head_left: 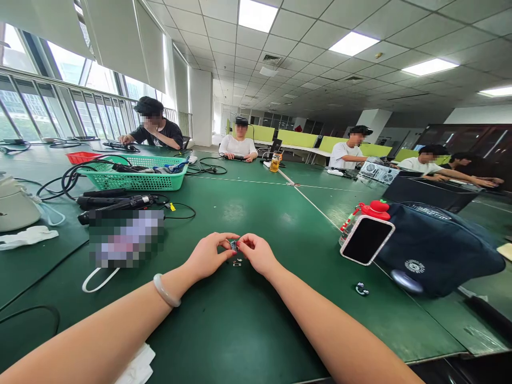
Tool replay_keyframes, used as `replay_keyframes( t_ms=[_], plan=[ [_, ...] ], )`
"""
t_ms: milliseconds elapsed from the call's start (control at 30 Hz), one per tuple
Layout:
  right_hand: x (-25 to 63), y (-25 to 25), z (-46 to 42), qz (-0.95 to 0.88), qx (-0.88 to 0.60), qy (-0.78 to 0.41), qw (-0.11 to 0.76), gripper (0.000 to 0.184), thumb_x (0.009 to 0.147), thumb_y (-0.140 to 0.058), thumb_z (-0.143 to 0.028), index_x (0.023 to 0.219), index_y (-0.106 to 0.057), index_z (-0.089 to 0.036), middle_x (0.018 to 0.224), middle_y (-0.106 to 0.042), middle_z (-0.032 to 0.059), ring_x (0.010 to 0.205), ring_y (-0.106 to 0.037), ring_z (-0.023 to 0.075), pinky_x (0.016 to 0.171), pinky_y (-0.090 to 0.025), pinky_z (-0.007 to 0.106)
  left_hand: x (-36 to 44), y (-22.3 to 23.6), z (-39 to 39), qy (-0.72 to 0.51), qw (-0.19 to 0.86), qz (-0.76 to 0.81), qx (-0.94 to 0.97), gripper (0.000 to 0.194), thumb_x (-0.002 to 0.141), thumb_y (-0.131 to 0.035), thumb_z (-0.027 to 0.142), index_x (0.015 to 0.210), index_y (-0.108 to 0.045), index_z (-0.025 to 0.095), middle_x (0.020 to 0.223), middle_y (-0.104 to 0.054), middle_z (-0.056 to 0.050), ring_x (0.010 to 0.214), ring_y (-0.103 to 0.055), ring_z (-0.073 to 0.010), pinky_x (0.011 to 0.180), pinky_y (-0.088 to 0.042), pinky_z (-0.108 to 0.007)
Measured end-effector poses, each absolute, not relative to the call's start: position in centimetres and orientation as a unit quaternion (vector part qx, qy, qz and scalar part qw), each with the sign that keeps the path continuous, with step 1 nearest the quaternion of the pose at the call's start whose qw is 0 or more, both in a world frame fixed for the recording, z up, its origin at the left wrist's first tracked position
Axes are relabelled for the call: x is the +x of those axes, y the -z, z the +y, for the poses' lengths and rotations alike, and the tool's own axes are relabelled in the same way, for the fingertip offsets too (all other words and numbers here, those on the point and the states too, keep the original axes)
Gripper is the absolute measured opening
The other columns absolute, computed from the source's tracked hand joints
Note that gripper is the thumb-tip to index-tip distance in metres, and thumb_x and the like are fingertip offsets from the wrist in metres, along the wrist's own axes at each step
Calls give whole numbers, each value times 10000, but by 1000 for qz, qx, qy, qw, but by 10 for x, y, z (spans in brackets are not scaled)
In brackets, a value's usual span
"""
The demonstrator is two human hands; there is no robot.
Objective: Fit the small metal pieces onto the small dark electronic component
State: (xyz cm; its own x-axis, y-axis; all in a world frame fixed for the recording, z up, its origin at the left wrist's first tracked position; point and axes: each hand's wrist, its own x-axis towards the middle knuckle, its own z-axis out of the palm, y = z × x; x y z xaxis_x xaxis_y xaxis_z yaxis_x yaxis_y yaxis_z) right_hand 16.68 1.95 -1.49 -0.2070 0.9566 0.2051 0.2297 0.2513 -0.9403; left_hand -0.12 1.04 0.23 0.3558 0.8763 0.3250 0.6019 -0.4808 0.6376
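Observation:
My left hand and my right hand meet over the green table, fingertips pinched on a small electronic part. It is grey-blue with dark details, and the fingers partly hide it. Its exact kind is too small to make out. Just below the fingertips, a few tiny loose pieces lie on the tabletop. A pale bangle circles my left wrist.
To the left are a green basket of cables, black rod-like tools and a blurred-out pouch. A phone leans on a red-capped bottle, beside a dark blue bag. Earbuds lie nearer. Several people sit around.

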Motion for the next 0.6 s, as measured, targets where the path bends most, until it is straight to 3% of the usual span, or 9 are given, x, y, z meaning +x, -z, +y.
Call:
replay_keyframes(
  t_ms=[367, 600],
  plan=[
    [167, 3, 8, -748, -440, -280, 411, 162, 804, -480, -317, 799, -581, -191, 683, -565, -20, 571, -454, 95, 556, -365, 207, -4, 1, 13, -368, 242, 443, 781, 381, 716, -572, 251, 1095, -554, 235, 750, -628, 12, 816, -599, -163, 838, -443, -318],
    [169, 2, 6, -782, -450, -194, 384, 144, 815, -500, -263, 755, -617, -203, 697, -602, -10, 642, -503, 113, 603, -365, 217, -3, -1, 10, -363, 231, 438, 790, 383, 705, -561, 229, 1088, -544, 231, 716, -615, 16, 841, -596, -170, 854, -436, -332]
  ],
)
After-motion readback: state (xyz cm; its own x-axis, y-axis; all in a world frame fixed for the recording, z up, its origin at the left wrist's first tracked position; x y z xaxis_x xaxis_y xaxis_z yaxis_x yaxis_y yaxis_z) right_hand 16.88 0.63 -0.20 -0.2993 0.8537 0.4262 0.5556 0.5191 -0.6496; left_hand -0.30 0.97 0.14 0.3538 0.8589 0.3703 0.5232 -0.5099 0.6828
